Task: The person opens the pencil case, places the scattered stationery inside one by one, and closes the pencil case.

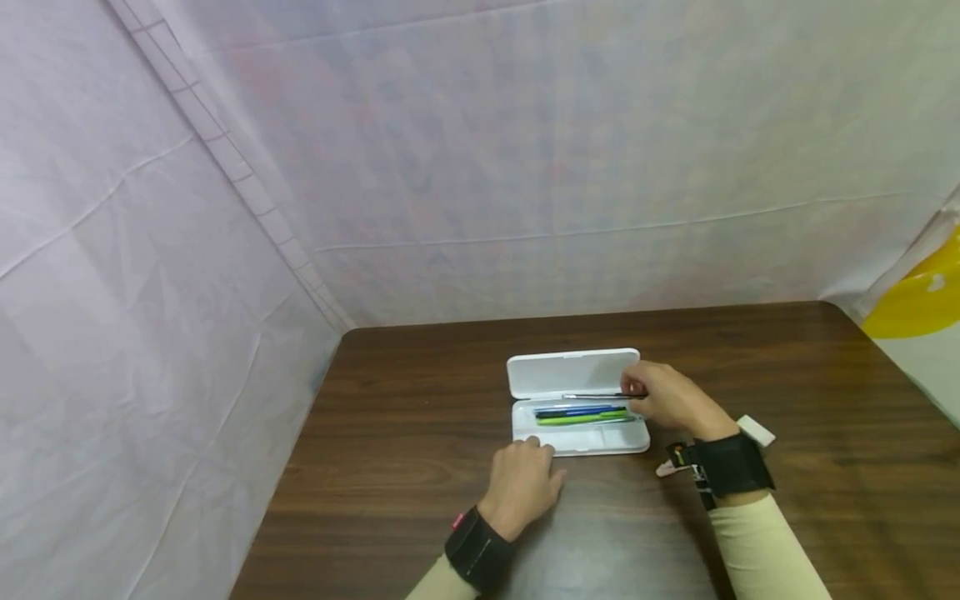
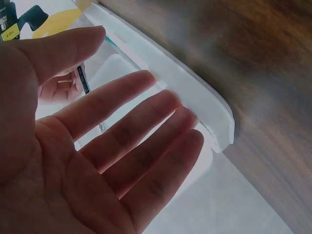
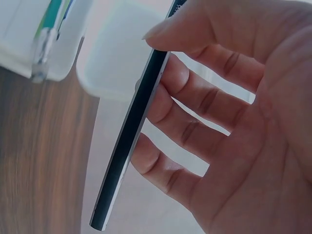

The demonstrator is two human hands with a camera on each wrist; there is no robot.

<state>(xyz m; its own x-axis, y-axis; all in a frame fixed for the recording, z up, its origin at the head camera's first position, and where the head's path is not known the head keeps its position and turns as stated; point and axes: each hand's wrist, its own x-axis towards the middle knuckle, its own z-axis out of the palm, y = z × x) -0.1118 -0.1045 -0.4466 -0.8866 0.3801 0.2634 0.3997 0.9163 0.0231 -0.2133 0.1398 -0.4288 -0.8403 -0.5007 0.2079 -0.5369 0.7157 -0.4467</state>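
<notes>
A white pencil case (image 1: pixel 555 446) lies on the brown table, its lid (image 1: pixel 558 375) folded back. Inside are a green pen (image 1: pixel 573 422), blue pens (image 1: pixel 592 412) and other thin sticks. My right hand (image 1: pixel 671 400) is above the case's right end, pinching a slim black pencil (image 3: pixel 129 131) with silver edges between thumb and fingertips. It points left, across the hinge side in the head view. The left hand (image 1: pixel 519 483) is at the case's front left corner. In the left wrist view its fingers are nearly straight, with fingertips against the case's side wall (image 2: pixel 185 78).
A white block-like object (image 1: pixel 756 431) shows beside the right wrist; whether it lies on the table cannot be told. White sheets hang behind and left of the table (image 1: pixel 390 500). A yellow shape (image 1: pixel 918 296) is at the far right.
</notes>
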